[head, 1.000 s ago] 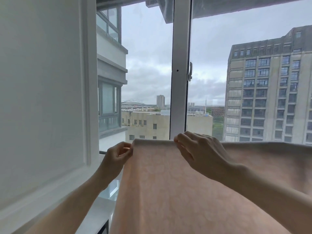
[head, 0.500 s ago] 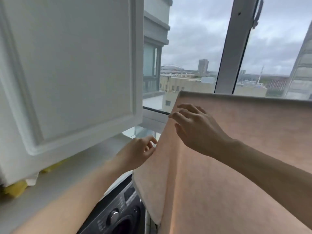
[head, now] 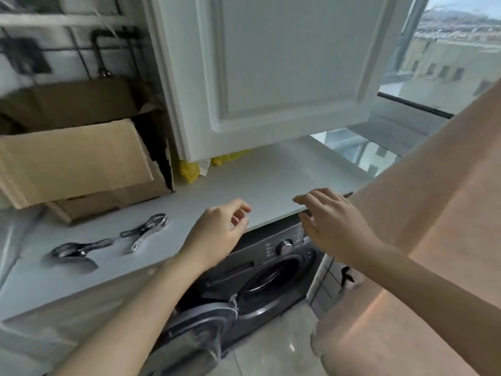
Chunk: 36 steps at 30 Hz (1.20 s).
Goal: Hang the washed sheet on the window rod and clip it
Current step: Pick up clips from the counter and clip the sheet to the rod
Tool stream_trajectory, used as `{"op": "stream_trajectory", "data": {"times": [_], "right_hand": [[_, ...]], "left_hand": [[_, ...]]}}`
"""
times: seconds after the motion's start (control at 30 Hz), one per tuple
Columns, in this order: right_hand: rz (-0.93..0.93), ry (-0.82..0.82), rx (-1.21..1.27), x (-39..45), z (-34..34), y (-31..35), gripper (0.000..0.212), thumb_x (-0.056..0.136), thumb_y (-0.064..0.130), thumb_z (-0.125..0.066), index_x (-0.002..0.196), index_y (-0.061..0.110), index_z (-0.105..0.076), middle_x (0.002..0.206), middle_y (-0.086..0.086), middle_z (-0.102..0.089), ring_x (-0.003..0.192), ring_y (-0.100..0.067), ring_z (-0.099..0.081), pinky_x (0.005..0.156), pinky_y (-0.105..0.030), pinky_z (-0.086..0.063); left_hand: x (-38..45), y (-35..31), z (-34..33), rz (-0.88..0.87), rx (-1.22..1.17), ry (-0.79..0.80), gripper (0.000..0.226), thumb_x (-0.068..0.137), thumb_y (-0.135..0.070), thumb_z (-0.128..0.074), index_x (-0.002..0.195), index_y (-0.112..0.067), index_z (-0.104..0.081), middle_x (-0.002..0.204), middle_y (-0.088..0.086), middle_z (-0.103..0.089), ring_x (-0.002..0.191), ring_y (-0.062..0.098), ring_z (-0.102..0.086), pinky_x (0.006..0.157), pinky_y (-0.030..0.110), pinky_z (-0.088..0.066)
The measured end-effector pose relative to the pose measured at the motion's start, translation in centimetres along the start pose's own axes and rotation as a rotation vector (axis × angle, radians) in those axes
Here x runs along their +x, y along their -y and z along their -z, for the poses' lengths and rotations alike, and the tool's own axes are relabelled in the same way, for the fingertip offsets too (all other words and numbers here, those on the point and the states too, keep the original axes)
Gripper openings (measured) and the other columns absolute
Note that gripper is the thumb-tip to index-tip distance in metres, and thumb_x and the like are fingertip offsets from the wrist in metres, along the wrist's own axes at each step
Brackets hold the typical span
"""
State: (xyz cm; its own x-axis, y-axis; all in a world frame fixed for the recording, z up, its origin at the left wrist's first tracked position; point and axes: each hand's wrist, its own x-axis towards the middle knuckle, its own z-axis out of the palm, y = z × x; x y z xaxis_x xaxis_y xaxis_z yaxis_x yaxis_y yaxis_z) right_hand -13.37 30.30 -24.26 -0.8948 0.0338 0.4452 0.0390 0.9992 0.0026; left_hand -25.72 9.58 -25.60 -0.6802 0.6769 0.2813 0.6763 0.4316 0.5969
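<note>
The pale pink sheet (head: 423, 240) hangs down the right side of the view; the rod that carries it is out of frame. Two metal clips (head: 113, 241) lie on the white countertop (head: 271, 180) at the left, one nearer the cardboard box, one nearer the front edge. My left hand (head: 217, 232) hovers over the countertop's front edge, fingers loosely curled, holding nothing. My right hand (head: 333, 226) is just right of it, fingers relaxed and spread, close to the sheet's left edge and empty.
A dark front-loading washing machine (head: 260, 270) sits under the countertop with its door (head: 195, 337) swung open. Cardboard boxes (head: 78, 164) stand at the back left. A white cabinet door (head: 271, 63) hangs above the counter. The window (head: 447, 58) is at upper right.
Both hands have let go of the sheet's top edge and dropped to the countertop. My view has swung down and left from the window to the counter and clips.
</note>
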Motion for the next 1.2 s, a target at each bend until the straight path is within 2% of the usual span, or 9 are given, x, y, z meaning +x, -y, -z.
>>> {"op": "stream_trajectory", "data": {"times": [0.13,0.33,0.53,0.7,0.83,0.93,1.0,1.1,1.2], "right_hand": [[-0.031,0.099,0.134,1.2,-3.6,4.5,0.034,0.096,0.025,-0.053,0.128,0.013,-0.056,0.119,-0.002,-0.064,0.118,-0.024,-0.053,0.097,-0.038,-0.047],[-0.047,0.187,0.303,3.5,-7.9,11.9,0.035,0.096,0.026,-0.052,0.13,0.015,-0.053,0.124,-0.001,-0.061,0.119,-0.021,-0.051,0.092,-0.034,-0.047],[-0.054,0.239,0.454,6.0,-11.4,18.2,0.035,0.097,0.026,-0.051,0.13,0.015,-0.052,0.128,0.001,-0.057,0.118,-0.019,-0.049,0.088,-0.029,-0.045],[-0.02,0.229,0.497,8.2,-14.3,21.2,0.038,0.094,0.021,-0.057,0.131,0.012,-0.052,0.127,-0.002,-0.057,0.117,-0.024,-0.048,0.091,-0.03,-0.043],[0.04,0.219,0.471,10.2,-16.2,22.7,0.045,0.091,0.019,-0.062,0.133,0.011,-0.05,0.13,-0.006,-0.054,0.122,-0.029,-0.044,0.098,-0.035,-0.041],[0.098,0.231,0.427,12.1,-17.4,23.2,0.049,0.087,0.02,-0.067,0.132,0.009,-0.05,0.134,-0.008,-0.052,0.127,-0.033,-0.041,0.104,-0.04,-0.04],[0.12,0.241,0.375,13.1,-18.3,23.4,0.053,0.083,0.019,-0.071,0.131,0.007,-0.051,0.134,-0.012,-0.052,0.131,-0.038,-0.039,0.105,-0.047,-0.039],[0.177,0.261,0.316,14.5,-19.3,23.7,0.057,0.079,0.023,-0.074,0.131,0.009,-0.053,0.137,-0.011,-0.052,0.136,-0.041,-0.035,0.104,-0.051,-0.038],[0.24,0.262,0.256,15.4,-20.2,24.1,0.061,0.071,0.029,-0.08,0.126,0.012,-0.057,0.133,-0.008,-0.056,0.134,-0.04,-0.039,0.098,-0.053,-0.041]], "left_hand": [[-4.2,5.2,1.6,0.14,0.048,-0.067,0.015,0.093,-0.021,-0.057,0.106,-0.026,-0.063,0.089,-0.014,-0.065,0.085,0.004,-0.061,0.079,0.03,-0.052],[-9.3,11.0,4.4,0.299,0.143,-0.148,0.016,0.092,-0.019,-0.059,0.106,-0.026,-0.063,0.094,-0.012,-0.067,0.085,0.006,-0.061,0.074,0.025,-0.049],[-12.5,16.0,7.6,0.346,0.232,-0.253,0.02,0.085,-0.01,-0.065,0.103,-0.02,-0.065,0.092,-0.01,-0.066,0.087,0.015,-0.063,0.073,0.036,-0.053],[-14.1,19.3,8.4,0.346,0.309,-0.273,0.028,0.079,-0.001,-0.069,0.104,-0.014,-0.066,0.103,-0.003,-0.064,0.103,0.018,-0.055,0.088,0.025,-0.041],[-13.8,21.2,9.0,0.329,0.359,-0.29,0.038,0.076,0.0,-0.071,0.112,-0.011,-0.064,0.114,0.002,-0.06,0.109,0.02,-0.05,0.095,0.026,-0.037],[-13.2,22.5,9.3,0.361,0.38,-0.249,0.049,0.077,-0.005,-0.074,0.123,-0.012,-0.06,0.123,0.002,-0.058,0.121,0.021,-0.047,0.105,0.033,-0.036],[-12.8,23.3,9.6,0.37,0.399,-0.211,0.055,0.078,-0.011,-0.075,0.129,-0.013,-0.057,0.131,0.001,-0.056,0.131,0.021,-0.042,0.111,0.035,-0.033],[-11.9,24.2,10.0,0.374,0.385,-0.137,0.066,0.081,-0.028,-0.074,0.14,-0.018,-0.047,0.146,-0.008,-0.044,0.145,0.015,-0.021,0.117,0.031,-0.019],[-11.0,24.5,10.5,0.369,0.371,-0.088,0.075,0.082,-0.037,-0.072,0.146,-0.02,-0.037,0.152,-0.012,-0.034,0.147,0.006,-0.003,0.117,0.031,-0.013]]}}
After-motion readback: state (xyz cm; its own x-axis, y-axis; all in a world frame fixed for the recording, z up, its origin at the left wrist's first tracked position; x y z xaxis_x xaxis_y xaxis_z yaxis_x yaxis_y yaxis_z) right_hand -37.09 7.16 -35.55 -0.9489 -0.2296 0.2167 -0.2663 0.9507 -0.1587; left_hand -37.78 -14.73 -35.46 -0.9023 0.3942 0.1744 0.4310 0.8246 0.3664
